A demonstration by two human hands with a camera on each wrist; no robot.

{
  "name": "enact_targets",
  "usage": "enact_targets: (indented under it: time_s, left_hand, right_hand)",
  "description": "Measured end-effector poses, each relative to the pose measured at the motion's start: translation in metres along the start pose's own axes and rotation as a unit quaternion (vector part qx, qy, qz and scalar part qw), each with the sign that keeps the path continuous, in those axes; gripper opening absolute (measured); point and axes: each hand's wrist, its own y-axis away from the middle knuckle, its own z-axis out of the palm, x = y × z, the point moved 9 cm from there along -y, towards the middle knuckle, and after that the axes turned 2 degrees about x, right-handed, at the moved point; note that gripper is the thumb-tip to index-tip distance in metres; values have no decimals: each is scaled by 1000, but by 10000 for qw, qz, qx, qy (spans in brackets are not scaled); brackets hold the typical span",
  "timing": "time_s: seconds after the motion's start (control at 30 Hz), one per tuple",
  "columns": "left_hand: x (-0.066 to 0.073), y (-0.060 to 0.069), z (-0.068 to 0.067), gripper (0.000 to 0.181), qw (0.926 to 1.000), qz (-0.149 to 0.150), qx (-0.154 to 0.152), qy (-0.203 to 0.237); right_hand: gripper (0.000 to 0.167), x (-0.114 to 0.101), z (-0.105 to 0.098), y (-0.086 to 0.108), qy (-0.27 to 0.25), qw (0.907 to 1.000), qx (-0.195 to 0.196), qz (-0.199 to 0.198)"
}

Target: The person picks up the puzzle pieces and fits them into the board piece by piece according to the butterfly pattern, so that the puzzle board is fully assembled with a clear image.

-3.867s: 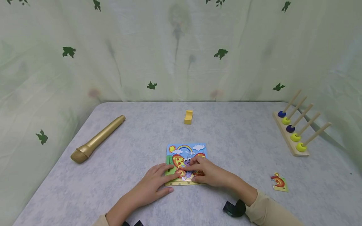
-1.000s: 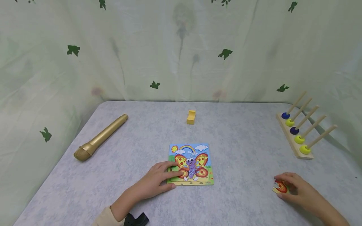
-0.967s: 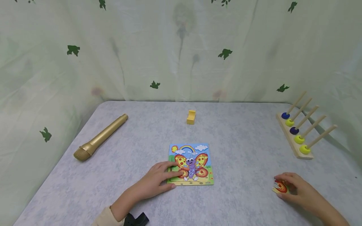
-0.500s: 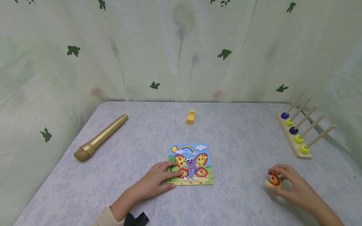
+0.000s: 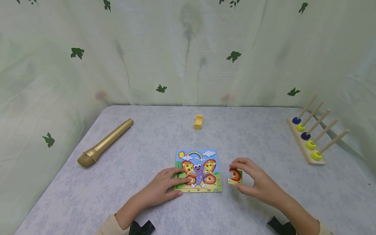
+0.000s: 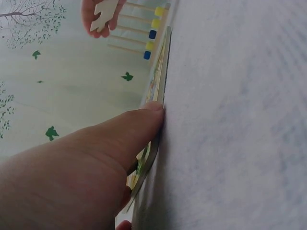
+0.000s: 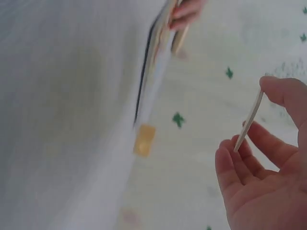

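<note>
A butterfly jigsaw puzzle board (image 5: 209, 168) lies flat at the middle of the table. My left hand (image 5: 158, 186) rests on its left side, fingers spread over the picture and thumb at the near left edge, as the left wrist view also shows. Just right of the board, above the table, my right hand (image 5: 258, 182) pinches a puzzle piece (image 5: 236, 176) between thumb and fingers. The piece bears a red and orange wing swirl. Seen edge-on in the right wrist view, this thin piece (image 7: 248, 122) spans from thumb tip to fingertips.
A gold microphone (image 5: 105, 143) lies at the left. Behind the board stands a small yellow block (image 5: 198, 122). At the right is a wooden peg rack (image 5: 302, 143) with blue and yellow beads. A patterned curtain (image 5: 188, 55) hangs behind the table (image 5: 152, 137).
My right hand left the board, took hold of the puzzle piece at the right, lifted it and brought it left beside the board. The left hand keeps resting on the board.
</note>
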Motion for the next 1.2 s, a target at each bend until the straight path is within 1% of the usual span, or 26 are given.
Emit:
enact_targets:
  time_s: [0.1,0.23,0.37,0.47,0.7,0.93,1.1,1.2]
  left_hand:
    - [0,0,0,43,10000,11,6,8]
    - [1,0,0,43,10000,34,35,6]
    - [1,0,-1,42,10000,58,56,17]
    - [0,0,-1,42,10000,66,71,0]
    - [0,0,0,42,9999,113,83,0]
    - [2,-1,0,42,9999,63,105,-107]
    - [5,-3,-1,41,9993,-7,175,-341]
    - [10,-6,-1,39,9985,33,224,-490]
  right_hand:
    - [47,0,21,-10,-174,9994,-310,12]
    - [44,5,45,-19,-348,9972,-667,42]
    - [42,12,63,-21,-545,9939,-950,151]
    - [41,17,72,-21,-548,9921,-1091,275]
    - [42,25,82,-21,-196,9922,-1190,307]
    - [42,27,84,-23,-118,9917,-1231,342]
    - [42,26,87,-27,-73,9918,-1226,356]
    - [40,25,88,-29,-106,9917,-1223,395]
